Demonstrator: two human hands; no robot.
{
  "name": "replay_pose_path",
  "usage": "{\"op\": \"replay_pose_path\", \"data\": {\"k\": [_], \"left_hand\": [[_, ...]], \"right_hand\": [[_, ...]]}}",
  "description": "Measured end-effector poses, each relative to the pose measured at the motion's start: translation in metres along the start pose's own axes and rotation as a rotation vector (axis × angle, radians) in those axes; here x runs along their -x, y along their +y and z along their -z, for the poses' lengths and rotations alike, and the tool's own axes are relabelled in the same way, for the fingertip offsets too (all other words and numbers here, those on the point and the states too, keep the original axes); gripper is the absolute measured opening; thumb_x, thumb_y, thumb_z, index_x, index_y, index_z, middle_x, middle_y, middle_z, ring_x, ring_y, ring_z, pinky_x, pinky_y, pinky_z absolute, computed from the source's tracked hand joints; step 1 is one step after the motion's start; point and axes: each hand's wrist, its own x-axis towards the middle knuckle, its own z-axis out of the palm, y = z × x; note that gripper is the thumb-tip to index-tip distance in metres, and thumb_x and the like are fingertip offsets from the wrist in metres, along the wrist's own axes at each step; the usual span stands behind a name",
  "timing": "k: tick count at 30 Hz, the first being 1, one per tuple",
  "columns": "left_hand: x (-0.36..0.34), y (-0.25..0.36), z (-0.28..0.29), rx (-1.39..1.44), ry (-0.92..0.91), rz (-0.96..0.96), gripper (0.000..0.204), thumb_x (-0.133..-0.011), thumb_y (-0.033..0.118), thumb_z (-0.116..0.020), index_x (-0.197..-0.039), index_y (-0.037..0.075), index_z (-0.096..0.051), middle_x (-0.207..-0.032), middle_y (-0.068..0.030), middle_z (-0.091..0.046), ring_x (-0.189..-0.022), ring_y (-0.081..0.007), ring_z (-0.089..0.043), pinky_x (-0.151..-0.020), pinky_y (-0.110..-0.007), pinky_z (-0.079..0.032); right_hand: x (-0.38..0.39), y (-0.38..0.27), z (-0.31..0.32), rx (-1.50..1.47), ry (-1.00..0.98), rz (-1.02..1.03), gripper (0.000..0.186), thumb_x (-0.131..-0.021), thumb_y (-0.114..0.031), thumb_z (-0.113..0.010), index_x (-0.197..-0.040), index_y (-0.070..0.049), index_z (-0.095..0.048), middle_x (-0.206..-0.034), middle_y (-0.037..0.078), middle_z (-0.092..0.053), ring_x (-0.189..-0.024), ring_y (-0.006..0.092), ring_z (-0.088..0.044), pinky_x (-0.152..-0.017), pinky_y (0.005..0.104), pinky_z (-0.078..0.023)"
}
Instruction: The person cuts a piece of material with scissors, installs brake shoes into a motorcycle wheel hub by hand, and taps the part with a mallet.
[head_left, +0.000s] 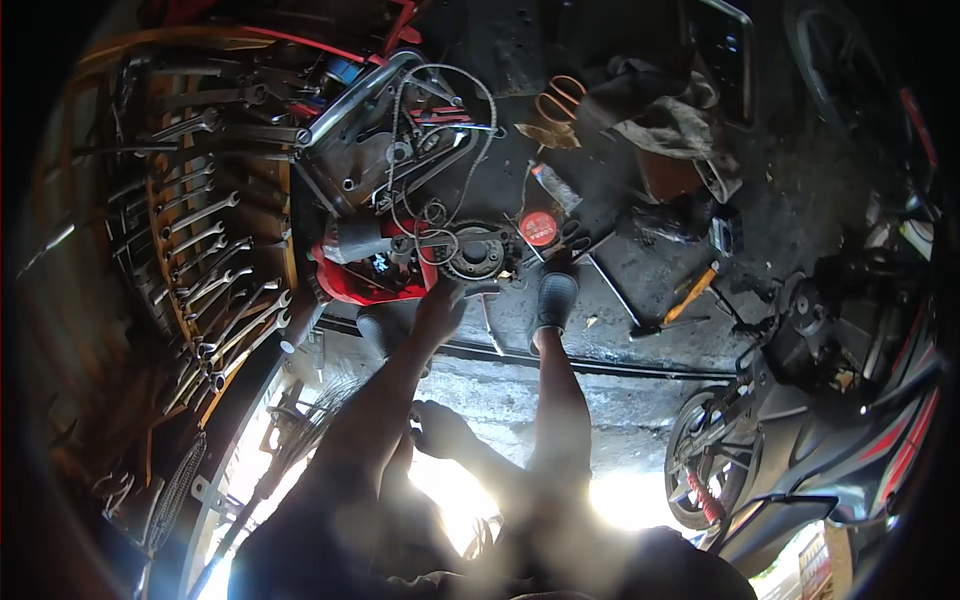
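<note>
Head view: looks down on a person's hands, bare shins and dark shoes (556, 298) amid loose tools

Left hand (440, 302): reaches down between the shoes, close to the red tray (370, 297) and the toothed sprocket (492, 262); fingers partly hidden, so cannot tell whether closed on anything

Right hand (442, 430): hangs nearer the body, between the legs, fingers apparently curled narrow; cannot tell what, if anything, lies inside the curl

Toothed sprocket: lies just ahead of the left hand, beside the red tray; set low and close, presumably for easy reach

Red tray: bears dark parts and a grey cylindrical piece (352, 240), probably to stop small pieces straying

Wrenches (200, 215): stand in rows along a wooden rack (158, 225) at left, likely for quick picking

Red round tin (538, 228) and orange-handled tool (692, 290): lie right of the sprocket, seemingly put down within reach

Floor (640, 265): dark and stained, meeting a paler strip (620, 400) nearer the body

Room: dim workshop, motorcycle (850, 450) at right, harsh daylight at the lower edge
</note>
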Motion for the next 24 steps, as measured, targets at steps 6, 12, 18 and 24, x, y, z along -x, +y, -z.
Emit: {"op": "replay_pose_path", "data": {"k": [6,12,18,24], "left_hand": [[-0.253,0.065,-0.012,-0.188,-0.026,-0.140,0.035,-0.080,0.018,-0.061,-0.112,0.006,-0.059,-0.113,-0.0179,-0.058,-0.104,-0.0333,-0.057,-0.089,-0.043,-0.046],[-0.369,0.097,-0.041,-0.604,0.124,-0.031,0.046,-0.078,0.029,-0.065,-0.121,0.013,-0.058,-0.125,-0.0059,-0.052,-0.125,-0.0302,-0.039,-0.086,-0.046,-0.044],[-0.349,0.062,-0.088,-0.568,0.295,-0.067,0.049,-0.075,0.040,-0.068,-0.114,0.012,-0.062,-0.122,-0.0074,-0.053,-0.117,-0.0291,-0.046,-0.082,-0.047,-0.045],[-0.214,0.113,-0.010,0.042,-0.116,0.101,0.073,-0.065,0.048,-0.077,-0.122,0.010,-0.053,-0.106,-0.0142,-0.062,-0.094,-0.0285,-0.063,-0.081,-0.044,-0.050]], "right_hand": [[0.021,-0.016,0.032,-0.090,-0.064,0.137,0.039,-0.082,-0.032,-0.065,-0.112,-0.008,-0.060,-0.104,0.020,-0.065,-0.098,0.0335,-0.061,-0.086,0.0458,-0.047],[0.037,0.009,0.064,-0.076,-0.042,0.150,0.041,-0.081,-0.029,-0.064,-0.115,-0.007,-0.057,-0.102,0.018,-0.063,-0.095,0.0330,-0.061,-0.084,0.0434,-0.048],[0.053,0.012,0.082,-0.030,0.021,0.169,0.044,-0.080,-0.025,-0.064,-0.118,-0.006,-0.054,-0.099,0.016,-0.062,-0.092,0.0324,-0.061,-0.083,0.0411,-0.049],[0.046,0.016,0.101,-0.162,0.474,0.133,0.044,-0.078,-0.021,-0.067,-0.118,-0.006,-0.055,-0.101,0.015,-0.060,-0.091,0.0316,-0.060,-0.081,0.0378,-0.049]]}}
